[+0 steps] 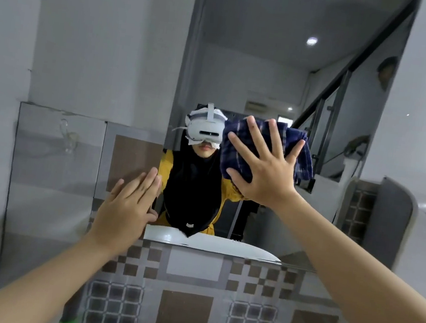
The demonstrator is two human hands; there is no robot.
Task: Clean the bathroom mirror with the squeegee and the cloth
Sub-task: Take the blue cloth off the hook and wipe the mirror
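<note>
The tall mirror [271, 69] hangs on the tiled wall ahead and reflects me and a stairway behind. My right hand [266, 165] presses a dark blue checked cloth [243, 143] flat against the glass at mid height, fingers spread over it. My left hand [127, 204] rests flat on the mirror's lower left edge, fingers together, holding nothing. A grey pole with a green part [68, 315] shows at the bottom edge, perhaps the squeegee's handle; I cannot tell.
Brown and grey patterned tiles [182, 313] cover the wall below the mirror. A clear plastic hook [69, 134] sticks to the tile at the left. A grey cabinet or panel [389, 220] juts out right of the mirror.
</note>
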